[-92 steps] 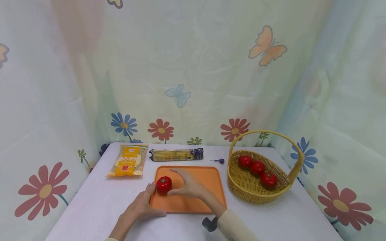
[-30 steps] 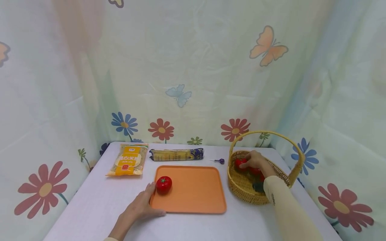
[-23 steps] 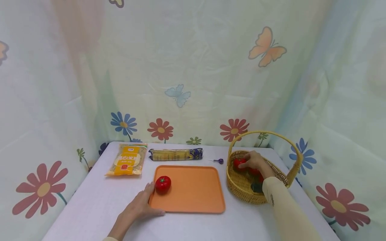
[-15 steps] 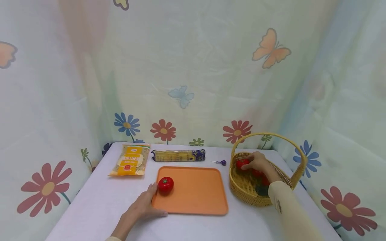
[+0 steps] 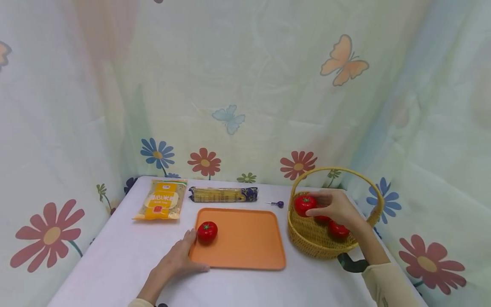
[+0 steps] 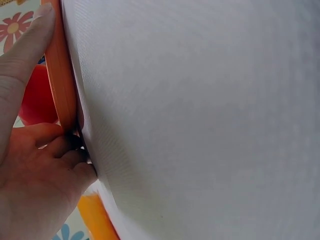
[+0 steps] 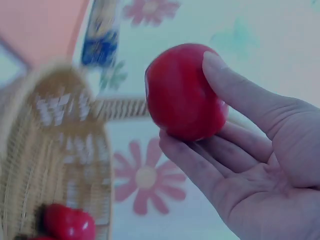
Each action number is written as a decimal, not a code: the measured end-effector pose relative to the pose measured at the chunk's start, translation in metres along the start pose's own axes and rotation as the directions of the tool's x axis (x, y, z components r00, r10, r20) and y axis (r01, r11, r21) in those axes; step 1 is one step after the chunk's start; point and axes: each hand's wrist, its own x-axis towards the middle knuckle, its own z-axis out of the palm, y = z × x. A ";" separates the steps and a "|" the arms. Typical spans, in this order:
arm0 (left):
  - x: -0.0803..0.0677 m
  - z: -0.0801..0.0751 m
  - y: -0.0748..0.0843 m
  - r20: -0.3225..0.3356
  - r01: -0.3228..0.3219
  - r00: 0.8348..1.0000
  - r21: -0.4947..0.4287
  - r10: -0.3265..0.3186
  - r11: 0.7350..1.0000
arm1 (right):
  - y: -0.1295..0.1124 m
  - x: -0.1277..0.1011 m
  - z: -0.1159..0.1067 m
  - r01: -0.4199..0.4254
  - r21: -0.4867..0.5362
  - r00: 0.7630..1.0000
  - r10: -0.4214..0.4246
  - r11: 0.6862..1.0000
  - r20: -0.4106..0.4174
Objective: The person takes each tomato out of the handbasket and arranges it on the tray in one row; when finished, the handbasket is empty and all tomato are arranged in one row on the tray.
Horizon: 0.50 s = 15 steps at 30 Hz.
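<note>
In the head view my right hand holds a red tomato above the left part of a wicker basket. The right wrist view has that tomato between thumb and fingers, clear of the basket. Two more tomatoes lie in the basket, one partly hidden by the hand. My left hand grips the near left corner of an orange tray, thumb along its front edge and fingers at its left side. Another tomato sits at the tray's left side.
Behind the tray lie a long pack of noodles and a small purple-ended item with a thin white stick. A yellow bag of grain is at the back left. The basket's tall handle arches over it.
My right hand has gone from the tray to the basket, grasped a tomato there and raised it. The left hand has stayed at the tray corner.
</note>
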 end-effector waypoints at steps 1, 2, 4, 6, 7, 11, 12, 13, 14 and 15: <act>0.000 -0.001 0.000 0.000 0.005 1.000 0.001 -0.005 1.000 | -0.006 -0.004 0.003 0.028 0.011 1.000 -0.028 1.000 0.006; 0.000 -0.001 0.000 0.000 0.008 1.000 0.000 -0.008 1.000 | -0.011 -0.006 0.006 0.059 0.020 0.998 -0.059 0.998 0.015; -0.001 -0.002 -0.001 -0.001 0.009 1.000 -0.001 -0.009 1.000 | -0.022 -0.010 0.014 0.104 0.036 0.994 -0.105 0.994 0.027; 0.000 -0.001 -0.001 -0.003 0.007 1.000 -0.004 -0.007 1.000 | -0.032 -0.011 0.026 0.118 0.064 0.992 -0.120 0.991 0.030; 0.000 -0.001 -0.001 -0.004 0.007 1.000 -0.007 -0.007 1.000 | -0.036 -0.011 0.033 0.120 0.084 0.992 -0.123 0.989 0.033; 0.000 0.001 -0.001 -0.003 0.011 1.000 -0.015 -0.011 1.000 | -0.054 -0.006 0.070 0.097 0.186 0.995 -0.101 0.978 0.014; 0.000 0.001 -0.001 -0.002 0.013 1.000 -0.016 -0.013 1.000 | -0.057 -0.004 0.081 0.093 0.220 0.995 -0.096 0.971 0.005; 0.000 0.000 -0.001 -0.002 0.014 1.000 -0.014 -0.014 1.000 | -0.061 -0.002 0.092 0.093 0.247 0.995 -0.095 0.965 -0.003; 0.000 0.000 -0.001 -0.003 0.014 1.000 -0.012 -0.014 1.000 | -0.063 0.000 0.104 0.091 0.284 0.996 -0.092 0.955 -0.010; 0.000 0.000 -0.001 -0.004 0.013 1.000 -0.010 -0.013 1.000 | -0.065 0.003 0.116 0.094 0.323 0.995 -0.094 0.942 -0.016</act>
